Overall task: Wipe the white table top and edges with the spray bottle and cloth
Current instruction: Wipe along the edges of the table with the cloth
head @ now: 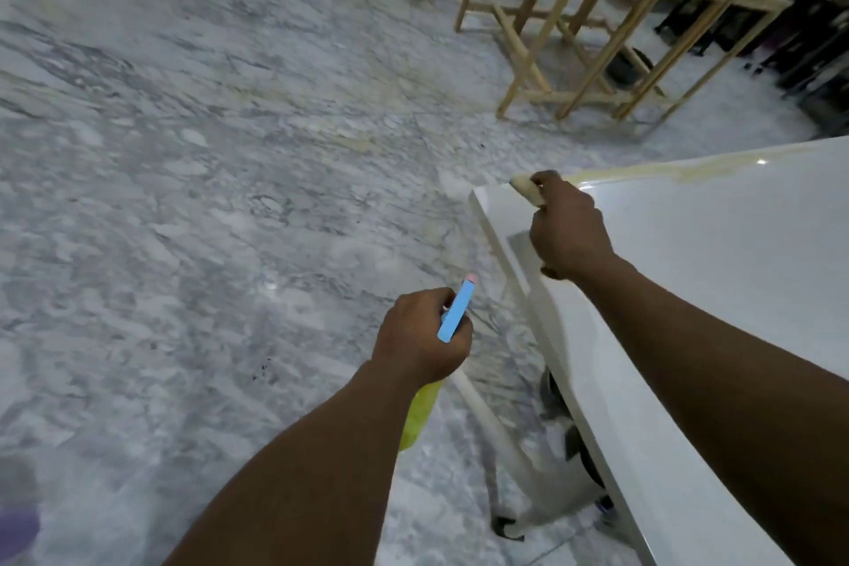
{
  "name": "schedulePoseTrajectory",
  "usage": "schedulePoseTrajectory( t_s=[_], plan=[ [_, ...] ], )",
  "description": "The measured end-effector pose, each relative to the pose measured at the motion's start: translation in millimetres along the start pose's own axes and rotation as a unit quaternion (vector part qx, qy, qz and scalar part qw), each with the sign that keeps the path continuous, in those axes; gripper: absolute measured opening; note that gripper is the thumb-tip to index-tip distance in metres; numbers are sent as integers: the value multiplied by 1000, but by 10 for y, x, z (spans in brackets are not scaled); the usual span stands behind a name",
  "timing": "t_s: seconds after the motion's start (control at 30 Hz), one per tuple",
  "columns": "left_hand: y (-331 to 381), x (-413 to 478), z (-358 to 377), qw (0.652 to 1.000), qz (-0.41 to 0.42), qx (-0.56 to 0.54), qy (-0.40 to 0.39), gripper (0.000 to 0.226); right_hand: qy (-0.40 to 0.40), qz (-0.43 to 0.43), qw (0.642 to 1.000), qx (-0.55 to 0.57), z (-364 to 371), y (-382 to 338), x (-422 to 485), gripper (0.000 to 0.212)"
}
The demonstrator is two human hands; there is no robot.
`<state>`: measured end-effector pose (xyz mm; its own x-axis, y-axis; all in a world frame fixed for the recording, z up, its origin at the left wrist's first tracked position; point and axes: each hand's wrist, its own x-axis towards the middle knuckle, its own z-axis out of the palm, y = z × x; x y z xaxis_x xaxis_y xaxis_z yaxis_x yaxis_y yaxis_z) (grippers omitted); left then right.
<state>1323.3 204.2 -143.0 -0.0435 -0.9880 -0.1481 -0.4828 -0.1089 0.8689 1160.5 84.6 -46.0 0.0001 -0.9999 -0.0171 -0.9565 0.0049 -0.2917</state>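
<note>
We are wiping the far-left corner of the white table. Our right hand is closed around the cloth, a pale bunched wad showing only past the knuckles, pressed onto the top right at the corner. Our left hand is wrapped tight around the neck of the spray bottle, holding it out over the marble floor, just beside the table's left edge and clear of it; the blue trigger head is pointing up and forward and the yellow-green body is hanging below the fist. We cannot tell whether a finger is on the trigger.

Observation: a yellowish streak is running along the far edge of the top, beginning just beyond the cloth.

Judgement on technique: we are probably best served by keeping the cloth flat under the palm rather than balled, so that more of it is meeting the surface, and by drawing it along the far edge in overlapping passes toward the streak. At the corner we are thinking of folding the cloth over the lip so top and side face are being cleaned in one stroke. If the streak is resisting, a spray aimed low at the surface should help.

Wooden-framed stools are standing well apart across the floor.
</note>
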Motion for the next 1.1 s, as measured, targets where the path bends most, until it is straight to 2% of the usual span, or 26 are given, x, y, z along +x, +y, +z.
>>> schedulePoseTrajectory(
  t_s=[0.07, 0.2, 0.27, 0.37, 0.47, 0.83, 1.1],
  plan=[
    [-182, 203, -20, 1000, 1, -8, 23, 26, -34, -66, 994, -78, 512, -66, 209, 47],
    [-452, 389, -104, 998, -6, 3, 58, 27, -72, -30, 977, -197, 1122, -163, 244, 68],
    [-572, 420, -135, 998, -13, 9, 58, 29, -70, -42, 972, -222, 1166, -98, 172, 77],
    [-672, 418, -123, 998, -29, 8, 51, 31, -34, -122, 960, -252, 1101, 118, 127, 70],
    [-697, 416, -27, 999, -35, -2, 23, 30, -54, -146, 942, -298, 1104, 245, 110, 80],
    [-482, 278, 214, 1000, -5, -10, 2, 26, -54, -178, 935, -302, 1109, 351, -92, 78],
    [-335, -299, 454, 1000, 4, 15, -15, 25, -56, -167, 941, -288, 999, 714, -878, 77]
  ],
)
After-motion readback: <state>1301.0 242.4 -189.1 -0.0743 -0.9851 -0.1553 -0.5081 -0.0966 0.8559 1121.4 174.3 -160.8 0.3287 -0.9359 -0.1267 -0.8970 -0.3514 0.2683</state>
